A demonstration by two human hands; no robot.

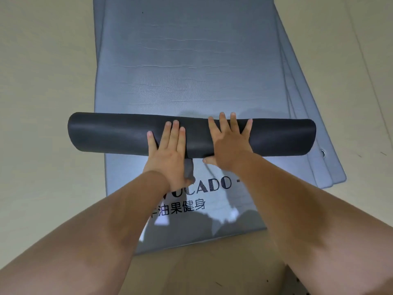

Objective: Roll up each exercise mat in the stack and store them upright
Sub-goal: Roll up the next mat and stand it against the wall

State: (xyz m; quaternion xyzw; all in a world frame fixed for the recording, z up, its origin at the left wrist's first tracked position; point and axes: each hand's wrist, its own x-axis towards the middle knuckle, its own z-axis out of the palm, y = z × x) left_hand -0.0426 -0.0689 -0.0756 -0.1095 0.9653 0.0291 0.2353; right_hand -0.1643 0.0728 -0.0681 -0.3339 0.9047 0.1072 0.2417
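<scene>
Beige smooth floor (42, 86) borders the work area on both sides of the frame. On it lies a stack of flat grey-blue exercise mats (297, 107), running from the top edge down to the lower centre. The lower mats fan out along the right edge of the stack, and a small metal eyelet (323, 153) shows on one of them at middle right.

The top grey-blue mat (191, 60) is partly rolled. Its flat part extends from the centre to the top of the frame. Its rolled part forms a black cylindrical roll (110, 134) lying horizontally across the centre, with the left end overhanging the stack's left edge. Below the roll, the next mat is exposed and bears dark printed lettering (204, 188).

The left hand (168, 150) rests palm-down on the roll, just left of centre, fingers straight and close together, gripping nothing. The right hand (228, 143) rests palm-down just right of centre, fingers straight and spread over the roll, thumb at its lower edge. The hands are near each other but apart. Both bare forearms enter from the bottom of the frame.
</scene>
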